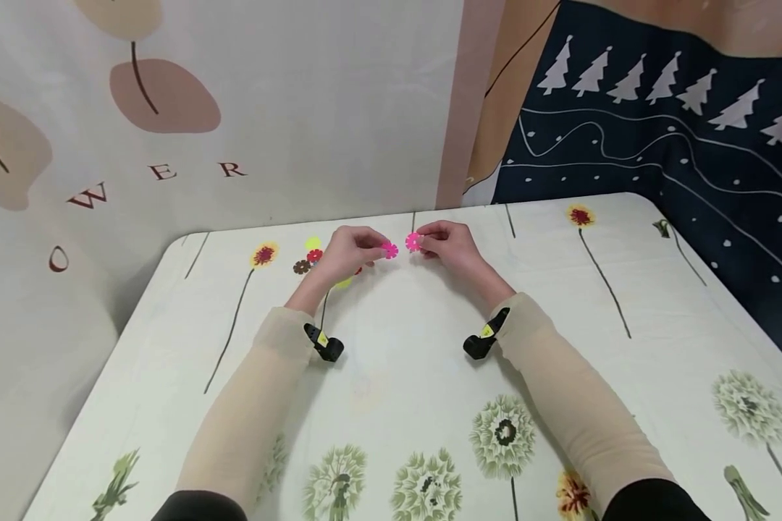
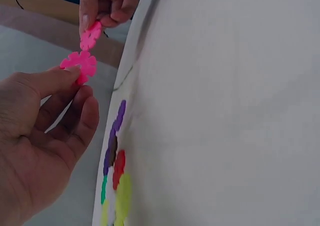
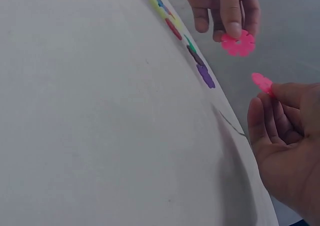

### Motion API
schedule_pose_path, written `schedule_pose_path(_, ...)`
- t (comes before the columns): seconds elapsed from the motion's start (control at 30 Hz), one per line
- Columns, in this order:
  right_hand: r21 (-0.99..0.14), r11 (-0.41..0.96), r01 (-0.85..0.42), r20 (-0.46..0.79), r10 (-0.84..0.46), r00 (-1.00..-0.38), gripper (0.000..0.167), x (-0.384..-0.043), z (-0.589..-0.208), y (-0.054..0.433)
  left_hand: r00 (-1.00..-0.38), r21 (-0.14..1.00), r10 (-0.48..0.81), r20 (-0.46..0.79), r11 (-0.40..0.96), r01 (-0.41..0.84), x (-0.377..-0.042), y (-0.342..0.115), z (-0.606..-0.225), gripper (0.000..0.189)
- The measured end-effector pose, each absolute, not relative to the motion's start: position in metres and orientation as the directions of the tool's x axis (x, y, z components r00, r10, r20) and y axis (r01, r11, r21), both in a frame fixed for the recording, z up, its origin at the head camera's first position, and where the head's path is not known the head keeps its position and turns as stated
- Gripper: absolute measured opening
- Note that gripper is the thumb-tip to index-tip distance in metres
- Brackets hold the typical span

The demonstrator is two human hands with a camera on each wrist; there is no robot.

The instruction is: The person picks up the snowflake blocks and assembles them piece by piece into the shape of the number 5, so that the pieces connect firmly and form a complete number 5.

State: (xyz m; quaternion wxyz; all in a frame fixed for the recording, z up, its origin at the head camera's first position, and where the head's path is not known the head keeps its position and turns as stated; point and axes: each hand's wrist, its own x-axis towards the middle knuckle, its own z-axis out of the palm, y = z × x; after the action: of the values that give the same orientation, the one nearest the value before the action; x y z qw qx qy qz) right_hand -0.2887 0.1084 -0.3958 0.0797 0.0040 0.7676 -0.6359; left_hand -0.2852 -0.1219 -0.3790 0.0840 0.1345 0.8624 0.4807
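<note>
My left hand pinches a pink notched disc, a flat flower-shaped plastic snowflake piece, between thumb and fingers. Facing it, my right hand pinches a second pink notched disc. Both are held up over the far part of the table, edges toward each other. A narrow gap separates the two in the right wrist view, where the left hand's disc shows its slotted face and the right hand's disc is seen more edge-on.
Several loose notched discs lie beside and behind my left hand, including a brown one, a red one, a yellow one and a purple one. A flower-printed cloth covers the table. Printed curtains hang behind.
</note>
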Motion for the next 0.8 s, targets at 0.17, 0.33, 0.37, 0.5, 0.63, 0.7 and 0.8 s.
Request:
schedule_pose_path(0.17,-0.986,0.127,0.110,-0.123,-0.099,-0.987,0.027,-0.286,-0.396,0.114,-0.948,0.875,0.317,0.007,0.457,0.160,-0.287,-0.112,-0.381,0.018)
schedule_pose_path(0.33,-0.990,0.085,0.110,-0.118,-0.102,-0.988,0.027,-0.283,-0.395,0.116,-0.955,0.885,0.295,0.032,0.435,0.164,-0.287,-0.107,-0.384,0.015)
schedule_pose_path(0.37,-0.991,0.080,0.112,-0.120,-0.100,-0.988,0.027,-0.283,-0.395,0.116,-0.956,0.887,0.290,0.039,0.431,0.167,-0.287,-0.105,-0.384,0.015)
schedule_pose_path(0.5,-0.991,0.047,0.123,-0.127,-0.098,-0.987,0.026,-0.281,-0.394,0.117,-0.958,0.892,0.278,0.072,0.411,0.187,-0.287,-0.100,-0.384,0.013)
schedule_pose_path(0.63,-0.991,0.006,0.137,-0.137,-0.104,-0.985,0.027,-0.280,-0.393,0.116,-0.961,0.886,0.263,0.090,0.420,0.197,-0.286,-0.097,-0.385,0.012)
schedule_pose_path(0.7,-0.989,-0.005,0.147,-0.145,-0.106,-0.984,0.027,-0.281,-0.393,0.116,-0.963,0.881,0.254,0.092,0.429,0.198,-0.286,-0.096,-0.385,0.013)
schedule_pose_path(0.8,-0.988,-0.006,0.157,-0.156,-0.102,-0.982,0.027,-0.281,-0.394,0.116,-0.965,0.883,0.242,0.097,0.426,0.195,-0.285,-0.095,-0.385,0.013)
